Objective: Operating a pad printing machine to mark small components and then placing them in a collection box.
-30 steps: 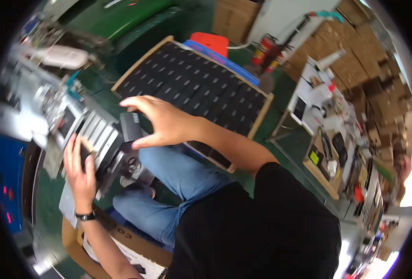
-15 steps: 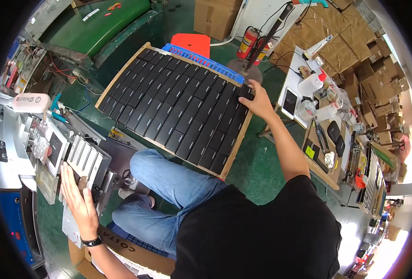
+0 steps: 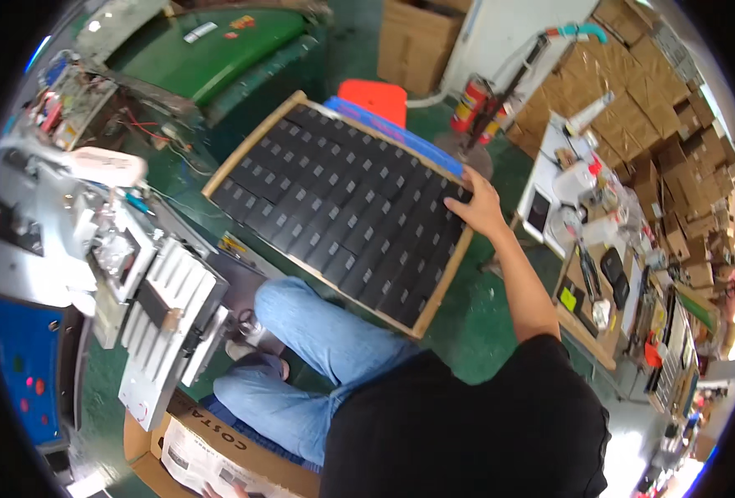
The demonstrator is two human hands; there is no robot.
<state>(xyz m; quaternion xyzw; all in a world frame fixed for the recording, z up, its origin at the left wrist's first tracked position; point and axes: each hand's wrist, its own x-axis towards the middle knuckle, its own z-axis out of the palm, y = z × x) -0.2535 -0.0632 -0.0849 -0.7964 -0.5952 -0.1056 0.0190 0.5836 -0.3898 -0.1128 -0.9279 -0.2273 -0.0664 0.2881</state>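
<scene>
A wooden-framed tray [image 3: 445,290] beyond my knees is packed with rows of slim black boxes [image 3: 334,212] with small pale printing. My right hand [image 3: 484,209] is at the tray's far right corner. Its thumb and fingers are closed about a black box [image 3: 458,190] lying in the end row. Only a blurred bit of my left hand [image 3: 236,490] shows at the lower edge, over an open cardboard box [image 3: 147,448] with printed white paper [image 3: 193,456] inside. Whether its fingers hold anything is hidden.
On my left stands a grey metal fixture [image 3: 147,365] with ridges and a dark block [image 3: 158,303] on it. A blue plastic basket [image 3: 401,137] and red stool [image 3: 376,100] are behind the tray. A cluttered bench [image 3: 542,178] stands right, with fire extinguishers [image 3: 472,101] farther back.
My left hand has left the ridged fixture and dropped to the lower edge over the cardboard box. The right hand stays at the tray's far corner. The whole view has shifted and blurred.
</scene>
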